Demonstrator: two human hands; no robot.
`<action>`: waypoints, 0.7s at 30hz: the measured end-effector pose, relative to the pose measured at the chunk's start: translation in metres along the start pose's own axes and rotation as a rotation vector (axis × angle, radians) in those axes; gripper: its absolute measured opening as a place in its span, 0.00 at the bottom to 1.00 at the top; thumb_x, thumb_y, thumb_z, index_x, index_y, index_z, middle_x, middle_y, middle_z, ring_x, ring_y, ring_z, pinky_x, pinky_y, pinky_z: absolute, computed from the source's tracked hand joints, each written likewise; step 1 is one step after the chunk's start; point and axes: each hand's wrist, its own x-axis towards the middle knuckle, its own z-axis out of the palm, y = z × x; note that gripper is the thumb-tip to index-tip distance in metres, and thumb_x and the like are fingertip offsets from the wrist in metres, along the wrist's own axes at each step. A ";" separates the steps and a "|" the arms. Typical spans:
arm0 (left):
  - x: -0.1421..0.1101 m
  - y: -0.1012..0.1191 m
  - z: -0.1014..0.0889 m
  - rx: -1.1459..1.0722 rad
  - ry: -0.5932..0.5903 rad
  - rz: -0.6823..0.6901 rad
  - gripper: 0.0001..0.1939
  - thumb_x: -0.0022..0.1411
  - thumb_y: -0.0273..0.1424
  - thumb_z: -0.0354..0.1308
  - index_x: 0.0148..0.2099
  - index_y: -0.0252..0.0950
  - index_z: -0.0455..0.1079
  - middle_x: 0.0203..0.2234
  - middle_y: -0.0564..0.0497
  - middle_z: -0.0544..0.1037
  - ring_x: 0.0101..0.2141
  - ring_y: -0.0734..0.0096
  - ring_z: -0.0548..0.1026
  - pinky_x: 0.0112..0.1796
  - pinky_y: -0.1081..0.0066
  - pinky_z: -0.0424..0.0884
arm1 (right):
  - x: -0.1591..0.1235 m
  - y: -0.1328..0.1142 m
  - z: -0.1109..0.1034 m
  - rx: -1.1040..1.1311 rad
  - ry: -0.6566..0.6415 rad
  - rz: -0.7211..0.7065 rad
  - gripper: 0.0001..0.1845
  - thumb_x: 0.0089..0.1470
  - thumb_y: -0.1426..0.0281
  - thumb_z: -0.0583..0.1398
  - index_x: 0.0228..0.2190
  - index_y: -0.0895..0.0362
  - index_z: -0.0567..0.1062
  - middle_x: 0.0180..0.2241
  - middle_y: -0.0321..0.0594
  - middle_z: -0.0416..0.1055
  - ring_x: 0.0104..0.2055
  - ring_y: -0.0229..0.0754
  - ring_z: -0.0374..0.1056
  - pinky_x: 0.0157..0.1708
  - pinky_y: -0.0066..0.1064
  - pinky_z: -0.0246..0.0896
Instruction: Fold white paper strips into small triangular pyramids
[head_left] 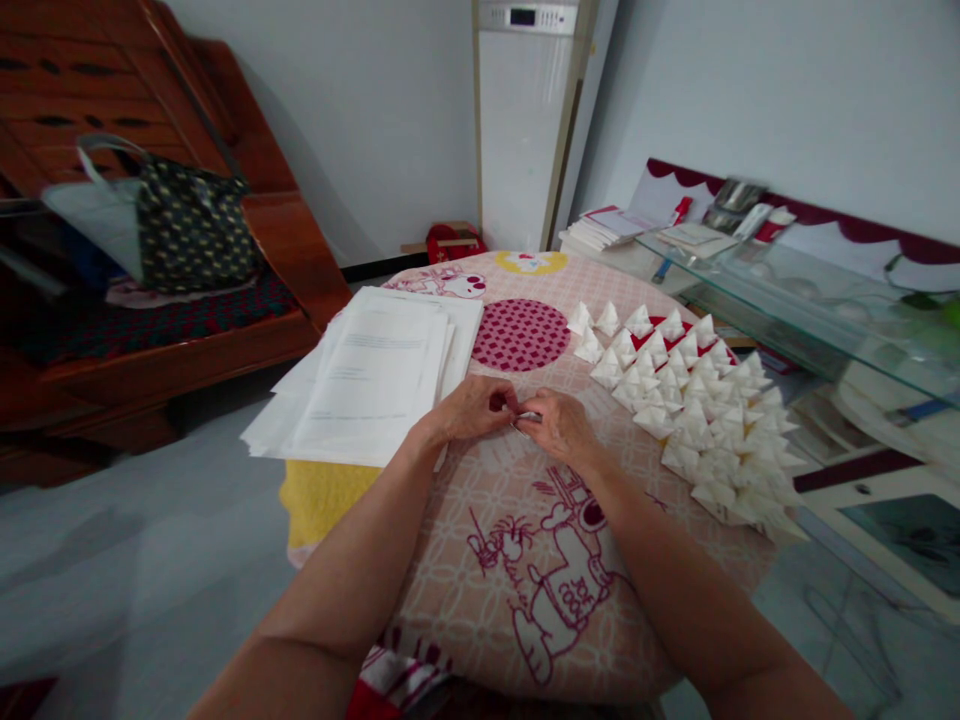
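My left hand [480, 405] and my right hand [556, 424] meet over the middle of the round table. Both are closed, fingertips pinching a small folded piece of white paper [527, 418], mostly hidden by the fingers. To the left lies a stack of white paper sheets [375, 372] with faint printed lines. On the right side stand many small pointed white folded-paper pieces [694, 420] in close rows. A pink patterned cloth [480, 560] with cartoon figures covers the table.
A wooden bench [300, 270] with a dotted bag [195, 225] is at the left. Along the right runs a glass-topped cabinet [810, 300] holding papers and cups. A tall white appliance [521, 130] stands in the back corner.
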 end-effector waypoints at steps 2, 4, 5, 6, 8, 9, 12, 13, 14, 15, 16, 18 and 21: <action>0.000 -0.001 -0.001 -0.009 -0.013 -0.001 0.06 0.54 0.27 0.60 0.36 0.33 0.76 0.24 0.54 0.77 0.26 0.76 0.70 0.31 0.75 0.63 | 0.000 0.000 -0.001 0.005 -0.004 0.001 0.10 0.60 0.64 0.64 0.41 0.53 0.84 0.37 0.44 0.76 0.40 0.45 0.72 0.39 0.32 0.61; 0.000 -0.001 -0.002 -0.014 -0.021 -0.001 0.07 0.54 0.28 0.61 0.37 0.33 0.76 0.25 0.53 0.77 0.27 0.75 0.71 0.31 0.74 0.64 | 0.000 -0.001 -0.002 0.004 -0.005 0.008 0.10 0.60 0.65 0.65 0.41 0.54 0.84 0.37 0.45 0.76 0.40 0.45 0.72 0.40 0.33 0.61; 0.000 -0.001 -0.001 -0.010 -0.018 -0.005 0.07 0.54 0.28 0.62 0.37 0.33 0.75 0.26 0.53 0.77 0.28 0.75 0.72 0.32 0.74 0.65 | 0.000 -0.001 -0.002 0.005 -0.007 0.010 0.10 0.60 0.65 0.64 0.41 0.54 0.84 0.37 0.45 0.76 0.40 0.45 0.72 0.40 0.33 0.61; 0.001 0.000 0.000 0.000 -0.008 -0.015 0.07 0.54 0.29 0.62 0.38 0.33 0.75 0.26 0.53 0.78 0.28 0.74 0.72 0.32 0.74 0.65 | -0.001 -0.001 -0.002 0.008 -0.009 0.011 0.10 0.60 0.65 0.64 0.42 0.53 0.84 0.37 0.45 0.76 0.40 0.45 0.72 0.40 0.33 0.61; 0.003 0.002 0.006 0.034 0.033 -0.054 0.07 0.55 0.28 0.61 0.38 0.33 0.75 0.27 0.52 0.79 0.29 0.73 0.73 0.32 0.73 0.66 | -0.001 -0.001 -0.001 0.012 -0.012 0.008 0.10 0.61 0.66 0.63 0.42 0.53 0.84 0.37 0.44 0.76 0.40 0.45 0.72 0.40 0.33 0.60; 0.005 0.004 0.010 0.057 0.062 -0.081 0.07 0.56 0.27 0.60 0.38 0.33 0.75 0.28 0.51 0.79 0.30 0.72 0.74 0.33 0.73 0.67 | -0.001 -0.001 -0.001 0.013 -0.012 0.004 0.10 0.61 0.66 0.63 0.42 0.53 0.84 0.37 0.44 0.76 0.39 0.45 0.72 0.39 0.33 0.60; 0.009 0.010 0.022 0.141 0.128 -0.172 0.10 0.55 0.23 0.58 0.40 0.32 0.77 0.31 0.48 0.81 0.33 0.68 0.76 0.36 0.70 0.69 | -0.001 0.000 0.001 0.009 -0.002 -0.005 0.11 0.61 0.67 0.62 0.41 0.54 0.84 0.37 0.44 0.76 0.39 0.44 0.71 0.38 0.32 0.59; 0.011 0.012 0.026 0.167 0.144 -0.197 0.12 0.55 0.22 0.58 0.41 0.32 0.77 0.32 0.48 0.82 0.33 0.67 0.77 0.37 0.70 0.70 | -0.001 0.000 0.002 0.008 0.002 -0.003 0.11 0.61 0.67 0.61 0.40 0.54 0.84 0.37 0.44 0.76 0.38 0.44 0.71 0.37 0.32 0.59; 0.012 0.013 0.028 0.192 0.155 -0.215 0.13 0.55 0.22 0.58 0.42 0.32 0.78 0.33 0.47 0.82 0.34 0.66 0.77 0.38 0.69 0.71 | 0.000 0.000 0.002 0.008 0.007 -0.001 0.11 0.62 0.67 0.61 0.40 0.54 0.84 0.37 0.44 0.76 0.38 0.44 0.71 0.37 0.31 0.59; 0.012 0.014 0.030 0.214 0.166 -0.228 0.14 0.55 0.23 0.57 0.43 0.33 0.78 0.33 0.47 0.82 0.34 0.65 0.77 0.39 0.68 0.71 | 0.000 0.000 0.003 0.009 0.011 0.002 0.11 0.62 0.67 0.61 0.40 0.54 0.84 0.37 0.44 0.76 0.38 0.43 0.71 0.37 0.31 0.59; 0.012 0.015 0.030 0.233 0.177 -0.238 0.14 0.55 0.23 0.57 0.44 0.33 0.78 0.34 0.47 0.82 0.35 0.65 0.78 0.40 0.68 0.72 | 0.000 0.001 0.003 0.011 0.016 0.004 0.11 0.62 0.66 0.61 0.41 0.54 0.84 0.37 0.43 0.76 0.38 0.43 0.71 0.37 0.31 0.59; 0.012 0.014 0.030 0.263 0.194 -0.249 0.14 0.55 0.23 0.57 0.44 0.33 0.78 0.35 0.46 0.83 0.36 0.64 0.78 0.41 0.68 0.72 | 0.000 0.001 0.004 0.015 0.026 0.006 0.10 0.61 0.66 0.62 0.40 0.54 0.84 0.37 0.43 0.76 0.39 0.43 0.71 0.38 0.31 0.59; 0.010 0.012 0.026 0.259 0.178 -0.228 0.16 0.52 0.19 0.56 0.43 0.33 0.78 0.36 0.47 0.83 0.37 0.65 0.78 0.42 0.69 0.72 | 0.000 0.002 0.004 0.039 0.045 0.008 0.08 0.59 0.67 0.63 0.36 0.56 0.83 0.36 0.43 0.77 0.39 0.44 0.72 0.39 0.32 0.59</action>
